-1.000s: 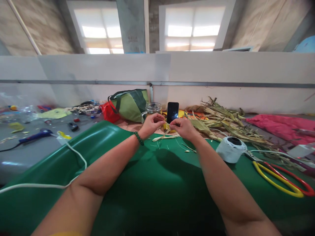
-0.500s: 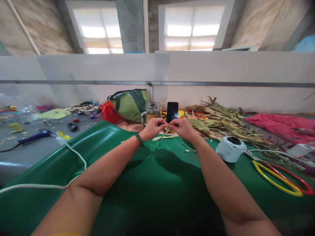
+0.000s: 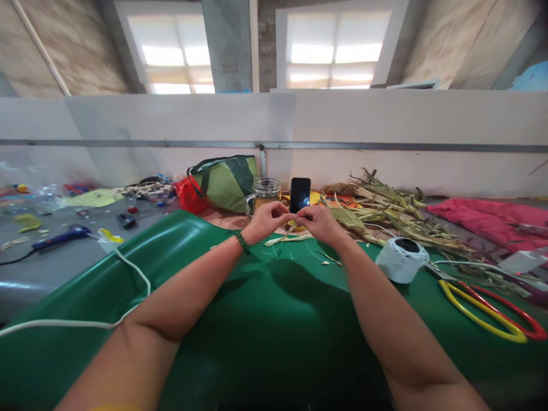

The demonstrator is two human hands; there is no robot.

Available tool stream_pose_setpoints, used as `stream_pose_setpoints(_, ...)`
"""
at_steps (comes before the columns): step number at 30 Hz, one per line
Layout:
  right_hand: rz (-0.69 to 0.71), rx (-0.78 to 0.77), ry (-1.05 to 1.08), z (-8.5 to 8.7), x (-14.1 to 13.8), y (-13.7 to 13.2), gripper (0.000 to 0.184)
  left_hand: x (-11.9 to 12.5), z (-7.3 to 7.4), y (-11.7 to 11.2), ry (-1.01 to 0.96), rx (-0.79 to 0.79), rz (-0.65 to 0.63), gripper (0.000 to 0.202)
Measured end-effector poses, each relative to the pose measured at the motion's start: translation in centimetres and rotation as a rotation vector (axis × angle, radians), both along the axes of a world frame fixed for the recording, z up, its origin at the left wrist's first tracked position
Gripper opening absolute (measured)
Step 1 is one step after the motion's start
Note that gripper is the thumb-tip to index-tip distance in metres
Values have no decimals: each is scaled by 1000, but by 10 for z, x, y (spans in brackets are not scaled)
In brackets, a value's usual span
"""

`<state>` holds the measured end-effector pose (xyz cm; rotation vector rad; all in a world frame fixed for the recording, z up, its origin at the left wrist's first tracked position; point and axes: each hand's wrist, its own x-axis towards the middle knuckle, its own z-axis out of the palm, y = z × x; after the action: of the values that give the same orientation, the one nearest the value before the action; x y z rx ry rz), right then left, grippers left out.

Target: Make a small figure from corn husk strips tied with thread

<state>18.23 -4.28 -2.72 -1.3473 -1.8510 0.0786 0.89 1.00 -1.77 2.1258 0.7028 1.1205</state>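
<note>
My left hand [image 3: 265,224], with a dark green bead bracelet [image 3: 242,242] on its wrist, meets my right hand [image 3: 320,224] over the far part of the green mat [image 3: 274,331]. Thumb and forefinger of each hand are pinched together, the tips nearly touching. A small pale strip, seemingly corn husk, is between them, mostly hidden by the fingers. Just below lie a longer pale husk strip [image 3: 287,240] and a few fine thread-like bits. Behind the fingertips stands a black phone [image 3: 300,194], and a glass mug [image 3: 266,193] is beside it.
To the right are a pile of dry corn husks [image 3: 385,211], a white-wrapped roll [image 3: 400,261], scissors with yellow and red handles [image 3: 483,311] and pink cloth [image 3: 492,220]. At left lie a white cable [image 3: 60,324], a blue-handled tool [image 3: 62,238] and a green bag [image 3: 229,181].
My left fingers have shifted slightly and the gap behind the left thumb looks wider. Both hands remain pinched at the same place; the other things have not moved.
</note>
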Motion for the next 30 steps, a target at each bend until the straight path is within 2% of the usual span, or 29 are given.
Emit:
stream_pose_setpoints(3, 7, -8, -2, 1, -1, -2, 15, 1, -1, -3, 40, 16, -41, 17)
stream_pose_setpoints(7, 15, -14, 18, 2, -1, -2, 13, -1, 0, -2, 60, 64, -35, 13)
stream_pose_setpoints(12, -30, -19, 25, 4, 0, -1, 11, -9, 8, 4, 81, -125, -174, 16)
stream_pose_setpoints(16, -41, -25, 9, 7, 0, -3, 11, -15, 11, 11, -15, -252, -174, 19)
stream_pose_setpoints(22, -14, -21, 39, 4, -1, -2, 10, -11, 11, 5, -124, -226, -186, 28)
stream_pose_setpoints(27, 29, 1, 63, 3, -1, -1, 11, -7, 10, -4, -137, -216, -224, 27)
stream_pose_setpoints(30, 16, -3, 48, 3, -1, -1, 11, -7, 9, 0, -104, -118, -135, 22)
